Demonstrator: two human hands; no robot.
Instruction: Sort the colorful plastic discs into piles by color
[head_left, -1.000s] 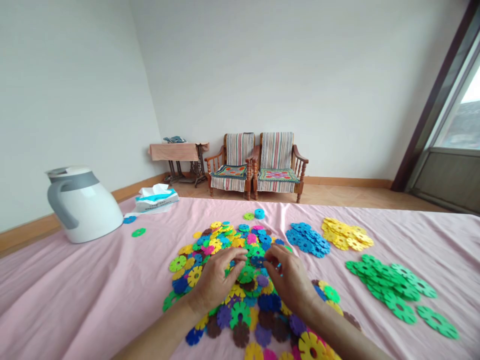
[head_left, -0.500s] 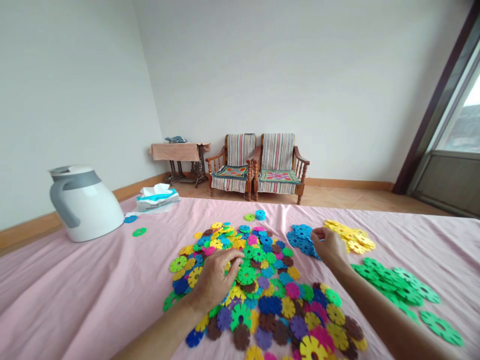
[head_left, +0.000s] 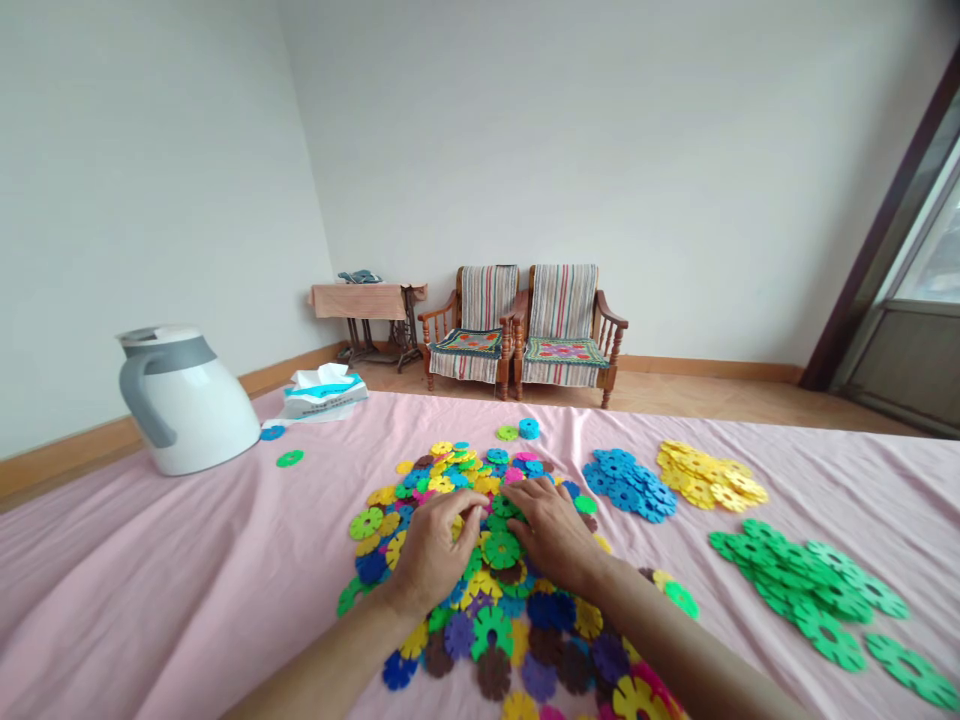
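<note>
1. Around six o'clock on my feed, a mixed pile (head_left: pixel 496 580) of flat, plastic-looking discs spreads loosely, each round, notched like a flower and pierced at the middle.
2. Just past six, I have the left hand (head_left: pixel 439 545) low over the pile, fingers curled and thumb close to the forefinger, a narrow gap; I cannot tell whether it pinches a disc.
3. Toward half past five, the right hand (head_left: pixel 551 525) lies palm down over the pile, its thumb spread from the fingers.
4. At four o'clock I see a blue heap (head_left: pixel 628 487) and, farther out, a green heap (head_left: pixel 806 580) of notched discs; a yellow heap (head_left: pixel 711 478) lies between three and four.
5. Beneath everything at seven, pink cloth (head_left: pixel 247 570) runs in soft wrinkles.
6. Near nine stands a glossy white jug (head_left: pixel 210 415) with a grey handle; closer in, a tissue box (head_left: pixel 326 404) bears dark print too blurred for me to read.
7. At the dial's centre, wooden armchairs (head_left: pixel 517 345) wear striped woven covers.
</note>
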